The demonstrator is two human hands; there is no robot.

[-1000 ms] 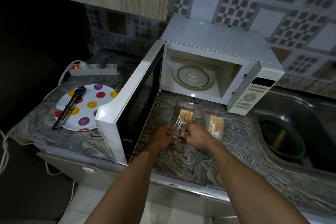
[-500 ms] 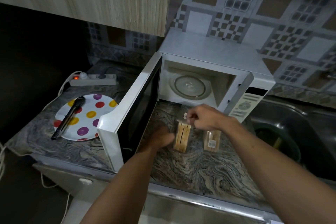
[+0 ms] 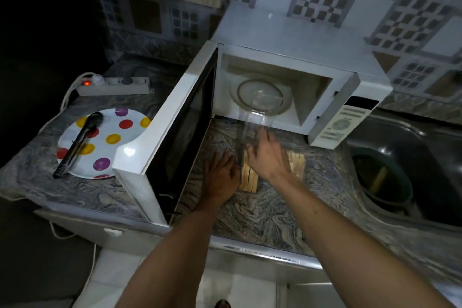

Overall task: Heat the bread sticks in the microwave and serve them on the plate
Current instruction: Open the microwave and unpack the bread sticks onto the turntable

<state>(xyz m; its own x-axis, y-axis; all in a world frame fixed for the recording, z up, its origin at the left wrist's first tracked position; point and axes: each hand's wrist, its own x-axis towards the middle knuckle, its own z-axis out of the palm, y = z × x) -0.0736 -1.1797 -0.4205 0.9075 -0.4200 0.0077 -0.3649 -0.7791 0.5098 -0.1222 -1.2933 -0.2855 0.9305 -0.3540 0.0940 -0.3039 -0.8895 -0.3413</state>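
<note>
A stack of bare bread sticks (image 3: pixel 248 179) lies on the counter in front of the open microwave (image 3: pixel 295 40). My left hand (image 3: pixel 220 177) rests flat on the counter and touches the stack's left side. My right hand (image 3: pixel 267 157), blurred by motion, is over the stack and holds a clear plastic wrapper (image 3: pixel 255 120) that reaches up toward the microwave opening. A second pack of bread sticks (image 3: pixel 297 165) lies just right of my right hand, partly hidden by it. The glass turntable (image 3: pixel 265 97) is bare. The polka-dot plate (image 3: pixel 110 137) sits at the left.
Black tongs (image 3: pixel 80 142) lie across the plate. The microwave door (image 3: pixel 172 132) swings out to the left, between the plate and my hands. A power strip (image 3: pixel 115 85) lies behind the plate. A steel sink (image 3: pixel 425 147) with a green bowl (image 3: pixel 385 177) is at the right.
My right hand has pulled the clear wrapper up off the bread sticks toward the microwave. My left hand stays beside the stack on the counter.
</note>
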